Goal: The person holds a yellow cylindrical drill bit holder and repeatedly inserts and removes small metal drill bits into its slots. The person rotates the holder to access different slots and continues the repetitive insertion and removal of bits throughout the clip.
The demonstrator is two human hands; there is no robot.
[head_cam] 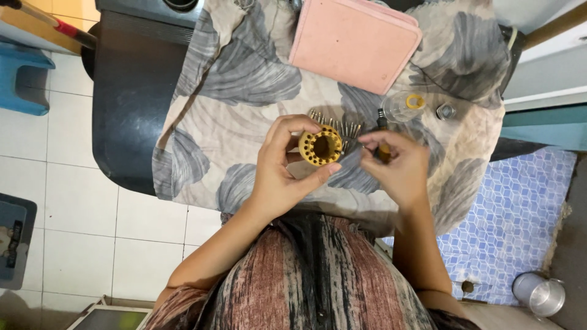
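Head view, looking down over a cloth-covered tabletop [244,79]. The left hand [278,174] pinches a yellow ring holder [321,146], thumb below and fingers curled over the top, so that its round open face with a rim of small holes turns up toward the camera; its axis runs roughly along the line of sight, and it hangs above the cloth, near the body. The right hand [397,168] is just right of the holder, fingertips pressed together around a small dark-and-yellow tool [383,143] whose long axis runs near to far, tip pointing away; what the fingertips themselves grip cannot be made out. A row of metal bits [342,125] lies on the cloth just beyond the holder, fanned left to right, between the two hands. Farther off lie a pink case [354,43], a clear round lid with a yellow ring [408,102], and a small metal cap [446,111] to its right.
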